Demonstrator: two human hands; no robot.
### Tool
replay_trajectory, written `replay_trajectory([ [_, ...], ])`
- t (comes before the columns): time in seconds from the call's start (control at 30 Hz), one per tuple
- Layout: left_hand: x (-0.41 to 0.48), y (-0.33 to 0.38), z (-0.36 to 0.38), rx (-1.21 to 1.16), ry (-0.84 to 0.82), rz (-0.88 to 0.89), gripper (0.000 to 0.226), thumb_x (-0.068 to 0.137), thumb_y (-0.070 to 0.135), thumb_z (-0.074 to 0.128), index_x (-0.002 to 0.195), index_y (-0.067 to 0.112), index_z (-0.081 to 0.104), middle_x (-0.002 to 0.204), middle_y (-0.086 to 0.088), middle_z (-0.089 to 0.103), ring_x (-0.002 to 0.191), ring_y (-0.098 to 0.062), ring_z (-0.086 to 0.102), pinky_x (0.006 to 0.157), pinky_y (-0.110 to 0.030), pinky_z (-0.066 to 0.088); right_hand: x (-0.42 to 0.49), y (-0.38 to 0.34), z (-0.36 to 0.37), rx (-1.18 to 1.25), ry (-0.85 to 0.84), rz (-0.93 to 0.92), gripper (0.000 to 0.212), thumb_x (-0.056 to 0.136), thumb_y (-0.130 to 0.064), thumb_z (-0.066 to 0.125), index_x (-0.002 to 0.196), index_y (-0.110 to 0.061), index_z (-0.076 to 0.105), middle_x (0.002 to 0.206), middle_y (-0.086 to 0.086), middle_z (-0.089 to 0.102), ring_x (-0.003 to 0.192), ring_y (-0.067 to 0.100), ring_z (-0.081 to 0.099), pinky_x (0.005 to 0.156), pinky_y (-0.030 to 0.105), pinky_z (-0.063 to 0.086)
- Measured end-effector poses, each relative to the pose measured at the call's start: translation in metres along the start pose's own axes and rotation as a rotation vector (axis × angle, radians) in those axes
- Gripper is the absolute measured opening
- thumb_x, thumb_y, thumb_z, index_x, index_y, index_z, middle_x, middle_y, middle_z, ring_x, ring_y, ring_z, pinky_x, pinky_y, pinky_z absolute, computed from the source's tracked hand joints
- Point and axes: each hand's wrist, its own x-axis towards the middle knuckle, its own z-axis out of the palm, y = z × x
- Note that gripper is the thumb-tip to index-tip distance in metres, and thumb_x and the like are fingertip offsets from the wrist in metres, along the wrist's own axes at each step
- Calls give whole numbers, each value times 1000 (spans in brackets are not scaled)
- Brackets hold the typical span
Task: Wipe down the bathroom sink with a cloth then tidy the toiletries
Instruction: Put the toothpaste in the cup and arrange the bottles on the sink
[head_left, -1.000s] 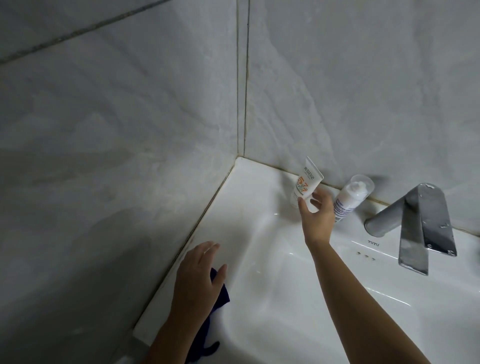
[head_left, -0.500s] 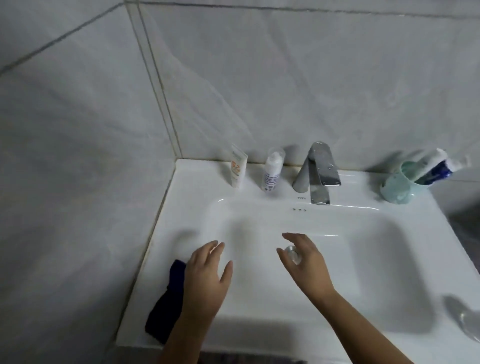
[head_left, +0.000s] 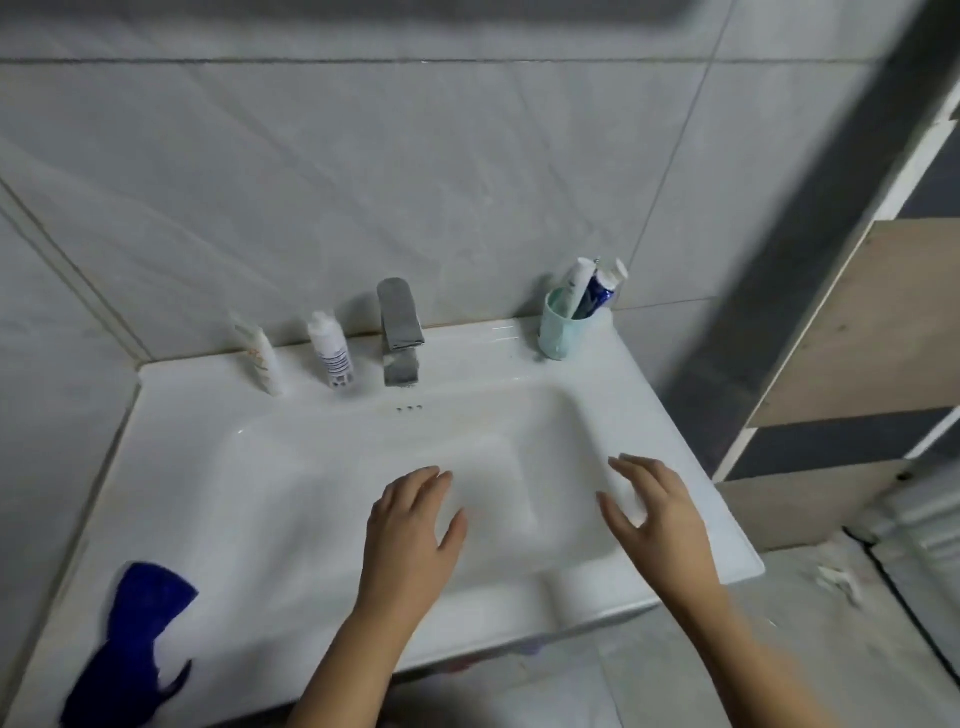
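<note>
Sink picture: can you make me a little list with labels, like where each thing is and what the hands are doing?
sink: white
tap: back middle
tube: standing at the back left
bottle: standing between tube and tap
cup: green, back right, toiletries inside
cloth: blue, on the front left rim, untouched
left hand: open, over the basin, holding nothing
right hand: open, over the basin's right side, holding nothing

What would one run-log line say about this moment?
left hand: open, empty | right hand: open, empty | cloth: on sink, front-left | tube, bottle: left of tap
</note>
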Motion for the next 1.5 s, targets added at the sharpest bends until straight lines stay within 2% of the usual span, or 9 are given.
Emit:
replay_trajectory([
  [0.17,-6,66,34,15,-43,-13,37,82,21,66,117,10,61,123,-6,58,116,-28,50,97,-40,39,2,84,-42,5,-35,112,48,70,-15,79,114,-7,61,116,13,59,109,32,54,90,36,42],
  [0.37,-16,112,63,54,-54,-114,38,81,19,67,117,8,61,123,-8,58,116,-28,51,96,-41,40,14,140,-38,70,-292,194,66,72,-25,76,131,-15,47,132,10,43,120,26,43,96,35,41],
  [0.57,-24,126,72,115,-57,-175,39,83,22,65,119,9,59,126,-8,57,117,-28,50,98,-39,38,14,157,-26,176,-359,183,59,76,-20,73,129,-15,47,128,8,44,113,20,48,88,24,40],
  [0.73,-20,125,69,140,-52,-196,39,85,24,62,122,11,57,129,-7,55,120,-26,48,100,-38,35,13,160,-22,208,-348,197,56,77,-21,71,128,-17,49,126,6,46,106,18,51,84,27,44],
  [0.87,-16,119,66,147,-22,-195,38,83,22,65,119,10,60,125,-8,57,117,-28,51,97,-40,38,17,154,-20,227,-328,210,56,76,-21,72,127,-16,51,122,5,49,98,14,52,81,26,45],
  [1.0,-4,108,57,131,3,-173,37,84,21,65,119,10,59,126,-7,57,118,-28,50,98,-40,38,31,134,-14,270,-296,174,55,75,-21,73,125,-15,52,118,1,50,96,7,47,76,18,37],
  [1.17,23,77,30,173,80,-67,38,70,12,77,106,6,66,111,-10,64,102,-32,61,86,-44,47,64,88,8,295,-228,144,54,72,-23,75,122,-18,54,111,-3,52,92,8,49,74,15,35],
  [1.33,61,27,-5,240,91,10,42,65,13,81,104,6,67,107,-11,65,98,-31,62,82,-45,49,105,30,49,293,-213,137,51,73,-23,75,119,-17,54,106,-5,49,90,7,47,70,9,30],
  [1.5,98,-23,-27,242,81,26,42,67,15,79,105,6,66,109,-11,65,99,-32,62,84,-43,48,150,-12,95,300,-184,168,50,73,-24,74,119,-16,54,111,0,51,92,7,46,77,17,34],
])
